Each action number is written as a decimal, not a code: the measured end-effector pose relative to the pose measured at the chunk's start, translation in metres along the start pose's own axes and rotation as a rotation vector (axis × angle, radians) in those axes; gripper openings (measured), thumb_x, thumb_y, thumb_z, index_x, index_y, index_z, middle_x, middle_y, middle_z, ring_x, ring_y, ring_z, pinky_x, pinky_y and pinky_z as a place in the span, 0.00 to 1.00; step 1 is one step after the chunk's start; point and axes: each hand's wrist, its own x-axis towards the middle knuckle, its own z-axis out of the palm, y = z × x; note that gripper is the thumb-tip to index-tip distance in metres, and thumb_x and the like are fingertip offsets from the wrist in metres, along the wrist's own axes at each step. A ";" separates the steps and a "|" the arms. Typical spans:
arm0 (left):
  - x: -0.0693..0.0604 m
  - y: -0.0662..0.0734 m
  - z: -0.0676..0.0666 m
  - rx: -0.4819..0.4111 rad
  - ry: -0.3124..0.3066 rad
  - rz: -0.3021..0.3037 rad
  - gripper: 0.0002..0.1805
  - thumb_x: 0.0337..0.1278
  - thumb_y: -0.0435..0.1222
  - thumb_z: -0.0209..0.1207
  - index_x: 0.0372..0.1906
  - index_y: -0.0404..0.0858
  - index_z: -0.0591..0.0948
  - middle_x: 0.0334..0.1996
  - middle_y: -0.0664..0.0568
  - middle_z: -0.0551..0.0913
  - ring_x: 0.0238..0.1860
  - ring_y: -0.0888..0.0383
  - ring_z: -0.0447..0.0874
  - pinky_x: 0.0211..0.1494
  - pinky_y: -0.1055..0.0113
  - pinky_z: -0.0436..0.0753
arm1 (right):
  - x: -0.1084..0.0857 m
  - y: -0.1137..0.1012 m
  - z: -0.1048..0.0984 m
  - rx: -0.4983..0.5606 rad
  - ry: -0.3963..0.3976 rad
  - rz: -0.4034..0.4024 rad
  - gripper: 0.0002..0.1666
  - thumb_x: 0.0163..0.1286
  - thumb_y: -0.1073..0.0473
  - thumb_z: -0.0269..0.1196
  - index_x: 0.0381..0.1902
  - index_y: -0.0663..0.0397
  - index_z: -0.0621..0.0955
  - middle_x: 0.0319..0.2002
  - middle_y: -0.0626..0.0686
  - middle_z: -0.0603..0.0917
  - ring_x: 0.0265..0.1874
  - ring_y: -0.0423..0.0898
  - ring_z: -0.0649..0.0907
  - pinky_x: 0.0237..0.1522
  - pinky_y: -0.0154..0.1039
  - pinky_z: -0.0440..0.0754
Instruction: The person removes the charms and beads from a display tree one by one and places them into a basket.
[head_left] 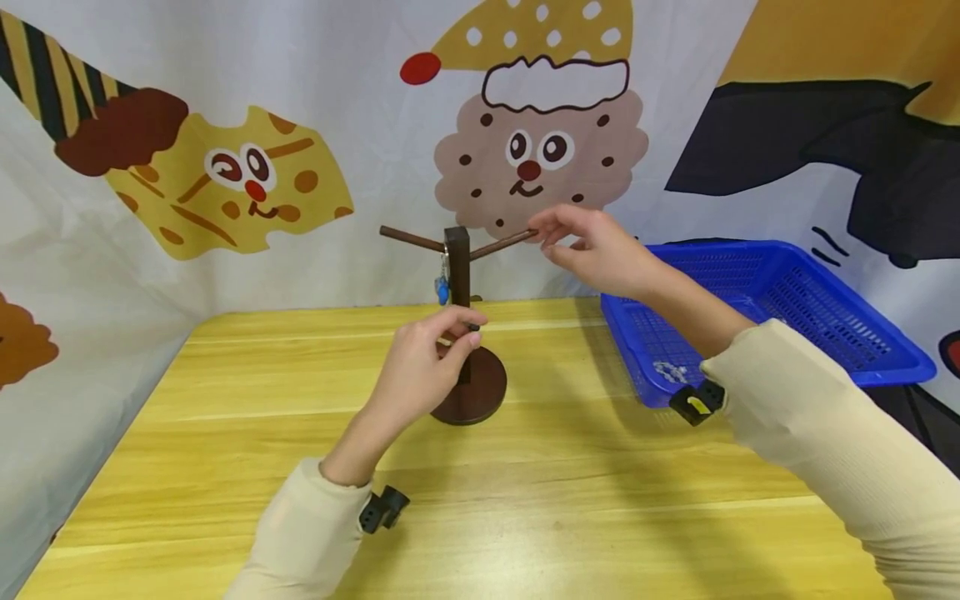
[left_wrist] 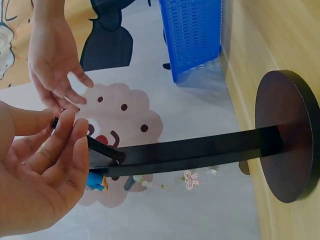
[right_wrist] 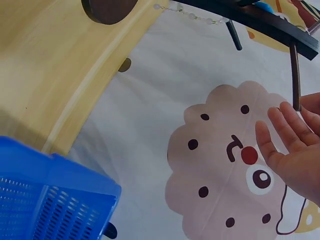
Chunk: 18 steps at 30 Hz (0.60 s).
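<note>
The brown stand (head_left: 459, 271) stood upright near the back edge of the bench (head_left: 225, 433), with a blue charm (head_left: 442, 290) hanging beside its post. The left hand (head_left: 426, 354) pinched the tip of the front peg (left_wrist: 103, 148). The right hand (head_left: 600, 254) was positioned at the tip of the right peg (head_left: 498, 245); whether it gripped could not be determined. The basket (head_left: 832, 312) sat toward that edge's right end.

from afar i see a cream left sleeve (head_left: 307, 529) and a matching, finely ribbed right sleeve (head_left: 840, 442). i spot a black left wrist camera (head_left: 384, 510) and a black right wrist camera (head_left: 708, 394) with a yellow patch (head_left: 699, 406).
</note>
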 end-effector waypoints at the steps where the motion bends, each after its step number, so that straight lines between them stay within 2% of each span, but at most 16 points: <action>1: 0.000 -0.001 -0.001 0.007 0.002 0.000 0.08 0.59 0.31 0.56 0.42 0.37 0.81 0.27 0.53 0.81 0.28 0.59 0.79 0.33 0.68 0.78 | -0.001 0.000 0.000 0.002 0.003 -0.004 0.18 0.65 0.69 0.53 0.53 0.64 0.74 0.45 0.58 0.78 0.45 0.50 0.76 0.46 0.49 0.72; 9: 0.000 -0.003 -0.006 0.046 0.012 -0.010 0.06 0.57 0.32 0.58 0.39 0.38 0.81 0.26 0.53 0.81 0.25 0.58 0.78 0.30 0.68 0.77 | -0.014 -0.002 -0.006 0.019 0.007 -0.038 0.14 0.67 0.70 0.51 0.49 0.65 0.76 0.41 0.57 0.79 0.43 0.49 0.77 0.43 0.45 0.73; 18: 0.002 -0.005 -0.012 0.099 0.048 -0.002 0.06 0.56 0.29 0.59 0.37 0.35 0.83 0.23 0.51 0.81 0.22 0.58 0.77 0.28 0.66 0.78 | -0.026 -0.005 -0.008 0.035 -0.005 -0.092 0.09 0.66 0.71 0.52 0.42 0.64 0.77 0.43 0.56 0.80 0.41 0.46 0.78 0.42 0.42 0.73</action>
